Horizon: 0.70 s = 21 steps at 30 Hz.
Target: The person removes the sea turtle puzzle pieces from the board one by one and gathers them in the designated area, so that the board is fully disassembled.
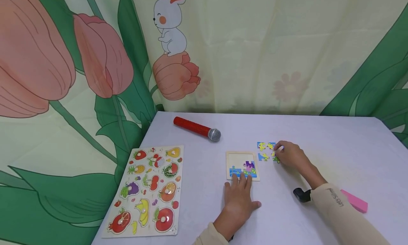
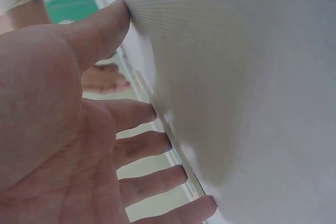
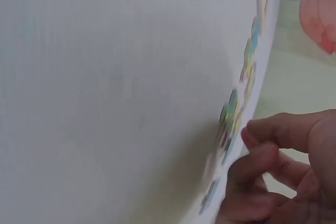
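A small wooden puzzle tray (image 1: 243, 155) lies on the white table, its lower part filled with blue and purple jigsaw pieces (image 1: 249, 169). My left hand (image 1: 238, 201) rests at the tray's near edge, fingers spread and fairly straight; in the left wrist view its fingertips touch the tray's edge (image 2: 176, 142). My right hand (image 1: 291, 155) is over the right side of a group of loose jigsaw pieces (image 1: 263, 157), right of the tray. In the right wrist view its fingers (image 3: 283, 129) bend close beside the loose pieces (image 3: 228, 119). Whether they pinch a piece is not clear.
A fruit picture board (image 1: 148, 192) lies on the left. Behind it is a red microphone (image 1: 192, 126) with a silver head. By my right sleeve are a black object (image 1: 301, 195) and a pink block (image 1: 355, 201). A printed curtain (image 1: 242, 53) hangs behind the table.
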Available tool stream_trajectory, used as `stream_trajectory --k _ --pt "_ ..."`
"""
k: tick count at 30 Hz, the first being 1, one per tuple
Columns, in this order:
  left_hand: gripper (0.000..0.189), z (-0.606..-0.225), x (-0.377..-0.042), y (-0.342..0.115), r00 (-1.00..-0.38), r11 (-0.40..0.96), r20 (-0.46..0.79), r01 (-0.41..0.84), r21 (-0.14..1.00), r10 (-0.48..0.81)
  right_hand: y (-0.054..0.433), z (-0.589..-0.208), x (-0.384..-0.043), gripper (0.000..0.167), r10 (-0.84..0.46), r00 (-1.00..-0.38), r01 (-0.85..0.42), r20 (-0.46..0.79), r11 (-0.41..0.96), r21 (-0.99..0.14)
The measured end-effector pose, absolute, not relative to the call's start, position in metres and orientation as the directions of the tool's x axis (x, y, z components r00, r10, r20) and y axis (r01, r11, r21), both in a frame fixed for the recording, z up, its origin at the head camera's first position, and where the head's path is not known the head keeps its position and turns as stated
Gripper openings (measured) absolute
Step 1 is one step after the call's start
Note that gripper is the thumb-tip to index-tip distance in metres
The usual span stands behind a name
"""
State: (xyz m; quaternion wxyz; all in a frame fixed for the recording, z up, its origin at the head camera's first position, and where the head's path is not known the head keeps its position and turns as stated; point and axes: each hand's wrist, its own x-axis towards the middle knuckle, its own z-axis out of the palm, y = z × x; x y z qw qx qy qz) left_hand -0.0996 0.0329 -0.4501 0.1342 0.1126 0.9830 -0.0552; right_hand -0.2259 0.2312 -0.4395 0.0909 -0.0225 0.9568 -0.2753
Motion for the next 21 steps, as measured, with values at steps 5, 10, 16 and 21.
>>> stream_trajectory --k 5,10,16,21 --pt "0.088 -0.451 -0.099 0.033 -0.941 0.972 -0.274 0.224 -0.069 0.198 0.211 -0.444 -0.217 0.016 -0.258 -0.965 -0.184 -0.055 0.809 -0.558" --pt "0.088 -0.453 -0.099 0.032 -0.944 0.973 -0.263 0.224 -0.063 0.2 0.191 -0.448 -0.21 0.022 -0.405 -0.914 -0.32 -0.023 0.754 -0.574" --pt "0.088 -0.454 -0.099 0.033 -0.943 0.97 -0.263 0.231 -0.075 0.204 0.184 -0.451 -0.206 0.02 -0.425 -0.905 -0.329 -0.037 0.751 -0.572" --pt "0.087 -0.452 -0.099 0.033 -0.943 0.969 -0.263 0.233 -0.085 0.204 0.184 -0.45 -0.207 0.018 -0.43 -0.902 -0.334 -0.036 0.749 -0.572"
